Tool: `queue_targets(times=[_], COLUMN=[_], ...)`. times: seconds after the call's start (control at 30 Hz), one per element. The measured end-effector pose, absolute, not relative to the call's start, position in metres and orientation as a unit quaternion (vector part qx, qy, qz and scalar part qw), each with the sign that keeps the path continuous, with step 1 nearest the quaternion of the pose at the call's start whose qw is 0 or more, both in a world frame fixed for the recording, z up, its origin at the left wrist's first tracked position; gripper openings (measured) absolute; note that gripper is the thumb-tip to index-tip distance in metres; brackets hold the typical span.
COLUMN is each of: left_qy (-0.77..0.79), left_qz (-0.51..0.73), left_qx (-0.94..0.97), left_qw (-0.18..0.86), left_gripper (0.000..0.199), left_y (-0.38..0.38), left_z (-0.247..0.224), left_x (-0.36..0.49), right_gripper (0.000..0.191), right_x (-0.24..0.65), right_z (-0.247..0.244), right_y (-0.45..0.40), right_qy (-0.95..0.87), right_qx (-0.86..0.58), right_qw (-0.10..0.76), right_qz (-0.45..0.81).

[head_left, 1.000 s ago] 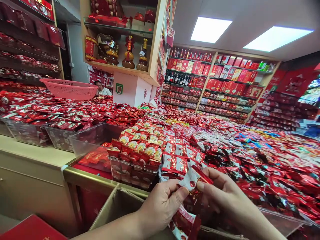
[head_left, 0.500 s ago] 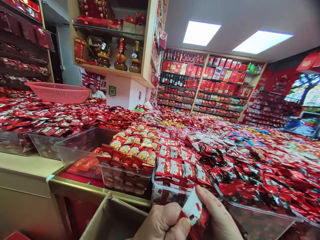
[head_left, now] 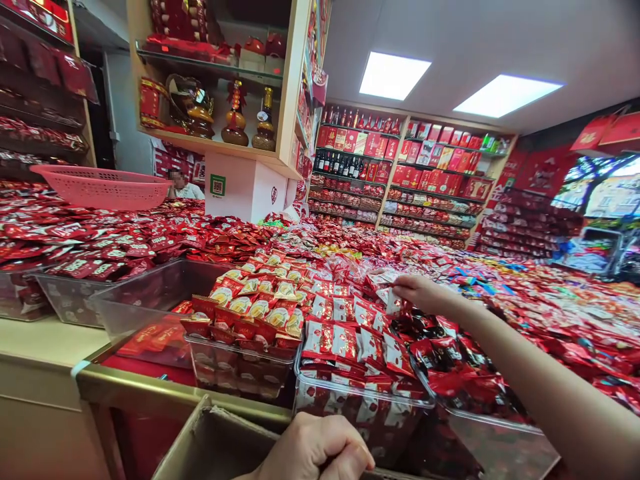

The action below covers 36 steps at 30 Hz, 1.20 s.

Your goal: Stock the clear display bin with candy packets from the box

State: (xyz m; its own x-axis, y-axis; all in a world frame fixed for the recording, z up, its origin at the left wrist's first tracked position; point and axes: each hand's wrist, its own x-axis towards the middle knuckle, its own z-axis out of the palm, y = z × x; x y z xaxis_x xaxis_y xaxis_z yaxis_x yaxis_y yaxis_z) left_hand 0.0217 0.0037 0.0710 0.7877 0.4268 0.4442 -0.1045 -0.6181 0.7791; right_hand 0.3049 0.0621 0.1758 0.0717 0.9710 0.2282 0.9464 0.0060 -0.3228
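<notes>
My right hand (head_left: 423,295) reaches far forward over the display, its fingers closed on a white-and-red snack packet (head_left: 394,301) at the back of a row of similar packets. My left hand (head_left: 317,450) is a closed fist at the bottom centre; its palm side is hidden, so I cannot tell whether anything is in it. Just beyond the fist stands a clear plastic bin (head_left: 363,393), filled with neatly lined-up white-and-red packets (head_left: 345,340). An open cardboard box (head_left: 220,440) sits beside my left hand, partly covered by it.
Left of that bin, another holds red-and-cream packets (head_left: 260,307). A brass-coloured counter edge (head_left: 150,387) runs in front. Loose red packets (head_left: 550,333) heap up on the right. A pink basket (head_left: 100,187) rests on packets at the left, with a person (head_left: 187,187) behind.
Both hands were together around a white-and-red packet at the bottom centre. My right hand has moved forward to the back of the row; my left has let go of the packet and stayed low.
</notes>
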Motion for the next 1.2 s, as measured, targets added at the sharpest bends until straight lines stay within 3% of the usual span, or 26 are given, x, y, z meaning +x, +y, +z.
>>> queue_targets(times=[0.23, 0.87, 1.03, 1.2], left_qy=[0.087, 0.113, 0.143, 0.248], left_qz=[0.291, 0.293, 0.333, 0.402], left_qx=[0.874, 0.880, 0.856, 0.780], left_qw=[0.380, 0.355, 0.369, 0.409], left_gripper=[0.036, 0.032, 0.030, 0.032], left_y=[0.005, 0.008, 0.008, 0.011], left_z=[0.069, 0.065, 0.065, 0.070], left_x=[0.020, 0.019, 0.018, 0.019], right_gripper=[0.014, 0.018, 0.012, 0.028], right_x=[0.291, 0.288, 0.285, 0.238], right_z=[0.159, 0.125, 0.147, 0.168], right_y=[0.079, 0.085, 0.075, 0.009], right_qy=[-0.723, -0.661, -0.668, -0.702], right_qx=[-0.687, -0.746, -0.739, -0.690], right_qw=[0.066, -0.021, 0.024, 0.158], right_qz=[0.039, -0.077, -0.085, -0.076])
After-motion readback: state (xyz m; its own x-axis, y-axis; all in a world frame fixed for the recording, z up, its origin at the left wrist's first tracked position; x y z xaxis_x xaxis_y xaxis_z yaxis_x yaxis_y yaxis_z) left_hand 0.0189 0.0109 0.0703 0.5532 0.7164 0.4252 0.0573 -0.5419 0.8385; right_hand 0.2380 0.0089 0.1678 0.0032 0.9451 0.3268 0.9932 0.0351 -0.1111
